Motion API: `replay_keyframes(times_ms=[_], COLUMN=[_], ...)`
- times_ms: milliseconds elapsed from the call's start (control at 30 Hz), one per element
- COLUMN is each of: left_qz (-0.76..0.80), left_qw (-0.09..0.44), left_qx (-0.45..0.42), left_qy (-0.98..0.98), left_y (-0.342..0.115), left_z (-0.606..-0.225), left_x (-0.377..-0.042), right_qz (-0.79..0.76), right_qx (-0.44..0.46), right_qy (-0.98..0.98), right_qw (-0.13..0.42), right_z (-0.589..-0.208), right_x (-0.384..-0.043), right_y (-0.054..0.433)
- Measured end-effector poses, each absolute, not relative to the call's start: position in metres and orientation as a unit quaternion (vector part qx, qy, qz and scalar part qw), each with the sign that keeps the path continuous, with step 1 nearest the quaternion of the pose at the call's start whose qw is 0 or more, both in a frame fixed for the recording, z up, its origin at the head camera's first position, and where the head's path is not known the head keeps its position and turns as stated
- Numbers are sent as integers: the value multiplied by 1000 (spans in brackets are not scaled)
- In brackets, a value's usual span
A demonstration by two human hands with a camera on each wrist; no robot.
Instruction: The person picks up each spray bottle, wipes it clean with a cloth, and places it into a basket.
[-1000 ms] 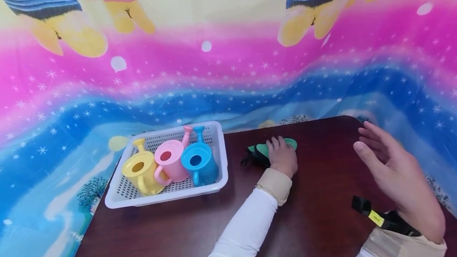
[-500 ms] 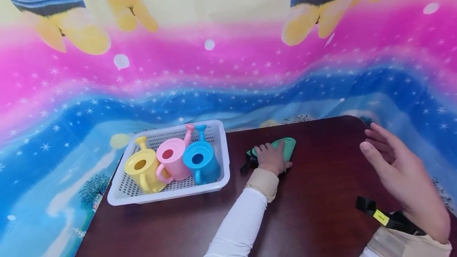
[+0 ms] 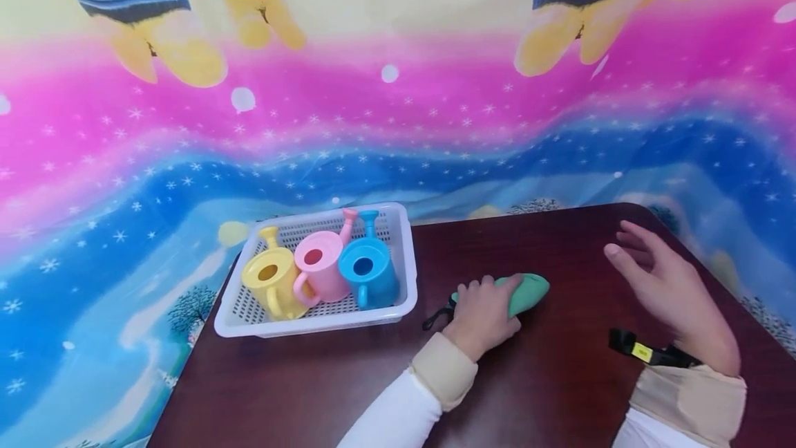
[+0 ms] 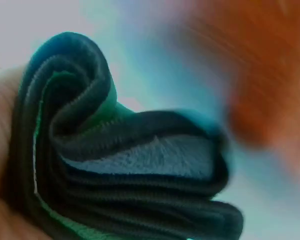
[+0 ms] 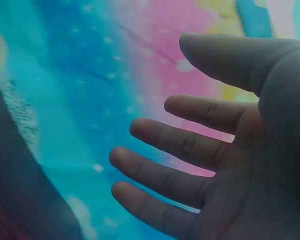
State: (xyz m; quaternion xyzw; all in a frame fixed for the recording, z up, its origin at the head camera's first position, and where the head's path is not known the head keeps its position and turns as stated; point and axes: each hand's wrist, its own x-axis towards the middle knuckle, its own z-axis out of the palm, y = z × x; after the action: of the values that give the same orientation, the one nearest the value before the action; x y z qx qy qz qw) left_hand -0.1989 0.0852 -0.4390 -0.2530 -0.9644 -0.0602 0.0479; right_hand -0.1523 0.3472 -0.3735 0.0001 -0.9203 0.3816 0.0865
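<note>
My left hand (image 3: pixel 485 316) grips a folded green cloth item (image 3: pixel 528 292) on the dark table, to the right of the basket. A black strap or cord (image 3: pixel 438 316) sticks out at its left end. Up close in the left wrist view, the folded cloth (image 4: pixel 140 160) shows black edging and a fuzzy grey patch, and part of my left hand (image 4: pixel 5 150) lies along its side. My right hand (image 3: pixel 674 289) is held over the table's right side with fingers extended and nothing in it. Its spread fingers and thumb show in the right wrist view.
A white perforated basket (image 3: pixel 407 247) stands at the left, holding a yellow watering can (image 3: pixel 280 292), a pink watering can (image 3: pixel 323 272) and a blue watering can (image 3: pixel 376 282). A printed cloth backdrop (image 3: pixel 373 116) hangs behind the table (image 3: pixel 528 379).
My left hand has shifted its hold on the green cloth and brought it nearer to me along the table. My right hand stays extended. The head view has turned slightly left.
</note>
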Motion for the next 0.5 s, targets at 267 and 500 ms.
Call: replay_keyframes(times_ms=[267, 500], left_qz=[-188, -325], left_qw=[154, 260], left_qx=[-283, -240], left_qy=[-928, -877], left_y=[17, -53], left_z=[-364, -321], left_x=[-165, -156], right_qz=[357, 350], right_qx=[60, 139], right_qy=[-931, -925], right_qw=[43, 56], right_z=[-379, -382], right_x=[-186, -200], right_y=[295, 229])
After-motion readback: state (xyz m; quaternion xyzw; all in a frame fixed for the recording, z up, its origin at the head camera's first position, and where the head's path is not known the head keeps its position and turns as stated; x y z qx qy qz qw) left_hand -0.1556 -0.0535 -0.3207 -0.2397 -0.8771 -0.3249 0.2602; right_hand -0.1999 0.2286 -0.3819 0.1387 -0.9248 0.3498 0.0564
